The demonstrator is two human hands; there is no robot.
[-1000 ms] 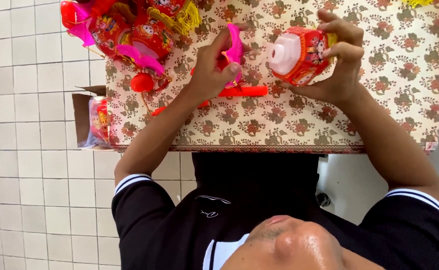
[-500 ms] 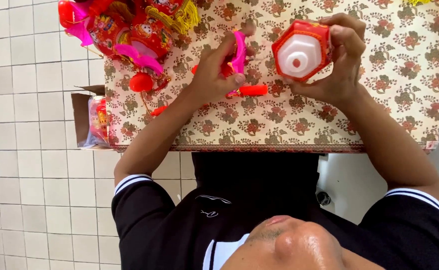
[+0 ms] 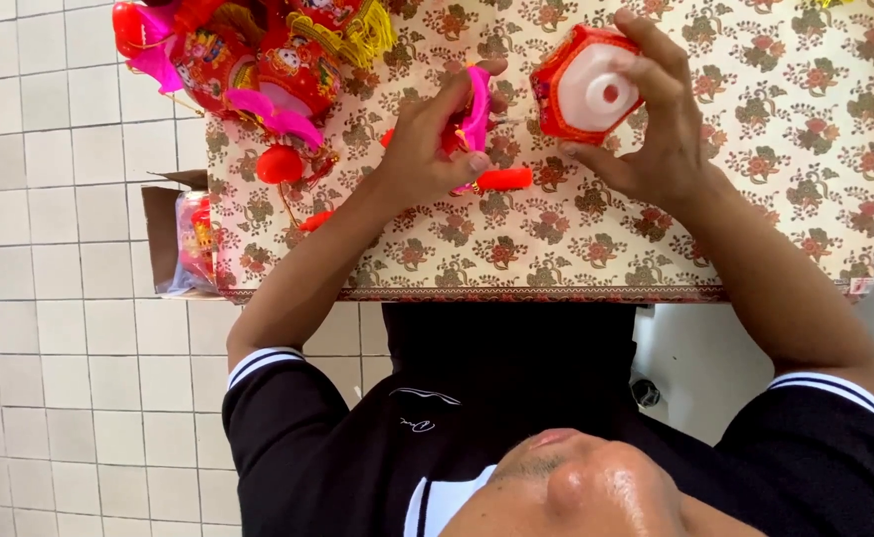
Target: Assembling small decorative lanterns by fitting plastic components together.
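Right hand [image 3: 656, 129] has tilted the hexagonal red-and-white plastic lantern [image 3: 584, 88] further.

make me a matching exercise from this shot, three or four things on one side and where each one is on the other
Things:
1. red hexagonal plastic lantern body with white end
2. pink plastic piece
3. pile of red and yellow paper lanterns
4. open brown cardboard box

Places:
a. on the floral tablecloth's corner
b. in the left hand
c. beside the table edge
d. in the right hand

Pairs: 1-d, 2-b, 3-a, 4-c
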